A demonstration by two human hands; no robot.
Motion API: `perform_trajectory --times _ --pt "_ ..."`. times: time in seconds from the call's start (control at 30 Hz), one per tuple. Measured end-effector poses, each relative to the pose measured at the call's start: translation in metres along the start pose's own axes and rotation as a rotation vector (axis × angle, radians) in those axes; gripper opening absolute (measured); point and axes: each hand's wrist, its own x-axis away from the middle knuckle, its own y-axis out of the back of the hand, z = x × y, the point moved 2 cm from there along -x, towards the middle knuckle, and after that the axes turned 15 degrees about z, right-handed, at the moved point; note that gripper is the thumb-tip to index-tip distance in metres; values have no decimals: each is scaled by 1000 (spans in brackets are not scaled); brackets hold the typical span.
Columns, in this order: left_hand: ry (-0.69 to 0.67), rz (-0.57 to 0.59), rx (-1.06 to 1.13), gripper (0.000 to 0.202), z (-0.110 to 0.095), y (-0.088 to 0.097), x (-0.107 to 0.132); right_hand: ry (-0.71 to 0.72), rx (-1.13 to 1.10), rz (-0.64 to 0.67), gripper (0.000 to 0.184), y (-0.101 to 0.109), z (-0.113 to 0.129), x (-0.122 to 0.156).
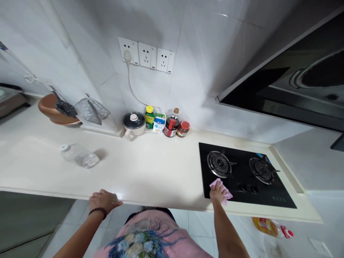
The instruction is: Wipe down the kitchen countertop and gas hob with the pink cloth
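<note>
Two burners (219, 163) | one cloth (228, 195) (under right hand (218, 192)) | three sockets (146, 56)

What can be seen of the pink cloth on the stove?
The pink cloth is small, soft-looking and crumpled. It lies on the front left corner of the black glass cooktop, just in front of the left burner and apart from it. The right hand lies on top and holds it against the glass, so only its edges show around the fingers. Whether it is wet cannot be told.
</note>
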Motion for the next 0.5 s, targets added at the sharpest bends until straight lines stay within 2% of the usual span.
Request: perform_trajectory --times 0.1,0.17,0.23,0.3,0.4,0.5 --pt "-24 25 7 106 0 3 0 15 -6 74 70 -21 43 -9" --pt "-8 27 18 108 1 3 -1 93 21 150 65 -30 79 -10" --pt "12 28 32 109 3 0 -4 181 63 226 62 -36 112 -5" --pt "20 22 45 110 4 -4 -7 242 103 267 62 -40 134 9" --pt "24 8 65 115 6 -9 -10 336 184 285 62 -47 137 44" --pt "31 1 84 115 5 -10 -10 499 266 316 61 -56 109 89"
